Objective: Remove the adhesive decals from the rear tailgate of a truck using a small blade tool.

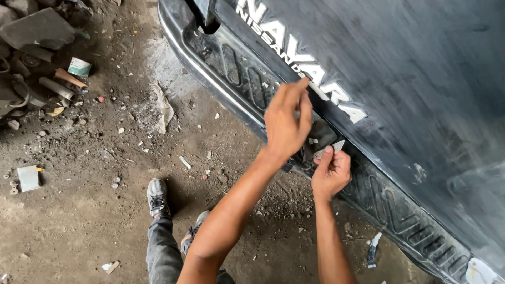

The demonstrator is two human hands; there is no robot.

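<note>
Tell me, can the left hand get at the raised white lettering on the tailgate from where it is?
Probably yes: the left hand is already raised against the tailgate, fingertips beside the white lettering, with nothing between them.

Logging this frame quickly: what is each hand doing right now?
Left hand: fingers pinched against the dark dusty vehicle tailgate; contents cannot be told.
Right hand: closed on a small pale flat scrap.

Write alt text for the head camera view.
Two bare hands work at the rear of a dark pickup: the left hand presses fingertips to the tailgate, the right hand pinches a small pale strip. Below are the rear bumper and littered dirt floor.
</note>
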